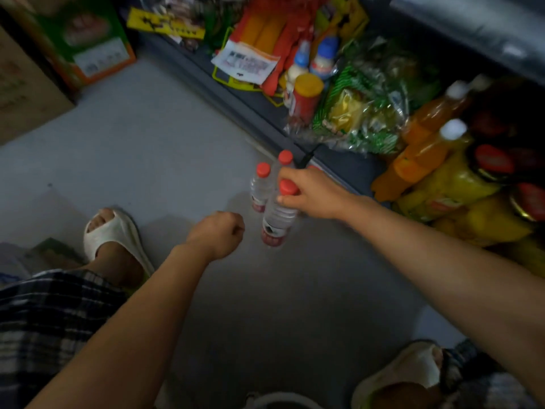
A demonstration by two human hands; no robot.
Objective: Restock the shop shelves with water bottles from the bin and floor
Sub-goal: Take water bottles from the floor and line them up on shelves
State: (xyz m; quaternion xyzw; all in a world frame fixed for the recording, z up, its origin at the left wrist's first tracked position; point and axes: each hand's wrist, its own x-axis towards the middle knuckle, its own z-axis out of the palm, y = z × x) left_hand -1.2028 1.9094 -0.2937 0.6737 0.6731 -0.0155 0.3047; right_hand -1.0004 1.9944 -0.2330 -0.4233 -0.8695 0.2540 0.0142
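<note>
Head-worn camera looks steeply down, close over the floor [177, 137].

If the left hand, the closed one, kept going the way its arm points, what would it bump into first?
Most likely the water bottles that the right hand grips; they lie just beyond the left hand, up and to the right. Depth is hard to judge, so it might pass under them.

Both forearms are bare, with no sleeves, watch or rings showing on the left hand [219, 233] or right hand [309, 193]. Dark-and-white plaid shorts [44, 314] fill the lower left of the frame. Each foot wears an off-white open-toe slide sandal [115, 231], the second sandal [413, 370] at the lower right.
</note>
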